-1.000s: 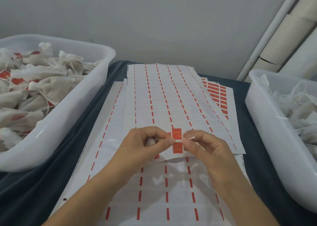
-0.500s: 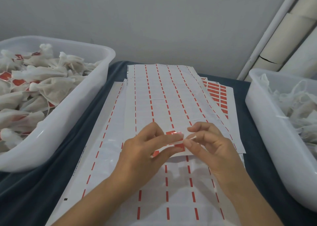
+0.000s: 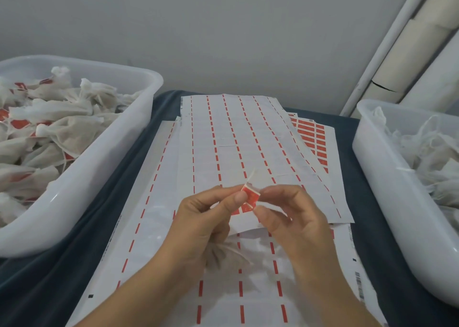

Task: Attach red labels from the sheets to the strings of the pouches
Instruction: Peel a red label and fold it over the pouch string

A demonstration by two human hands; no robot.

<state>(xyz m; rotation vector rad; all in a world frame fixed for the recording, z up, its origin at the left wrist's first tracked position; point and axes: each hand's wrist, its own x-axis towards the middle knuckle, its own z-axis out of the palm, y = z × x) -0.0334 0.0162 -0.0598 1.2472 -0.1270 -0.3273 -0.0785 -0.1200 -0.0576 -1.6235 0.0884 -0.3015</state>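
Over the middle of the desk, the left hand [image 3: 206, 217] pinches a red label [image 3: 250, 194] between thumb and forefinger, with a pouch [image 3: 224, 252] tucked under its curled fingers. The right hand [image 3: 295, 217] pinches the label's other edge, and a white string [image 3: 251, 175] sticks up from the fold. Beneath lie peeled label sheets [image 3: 223, 140]. A tub of labelled pouches [image 3: 104, 152] sits at the desk's left edge, a tub of unlabelled pouches [image 3: 387, 182] at the right edge.
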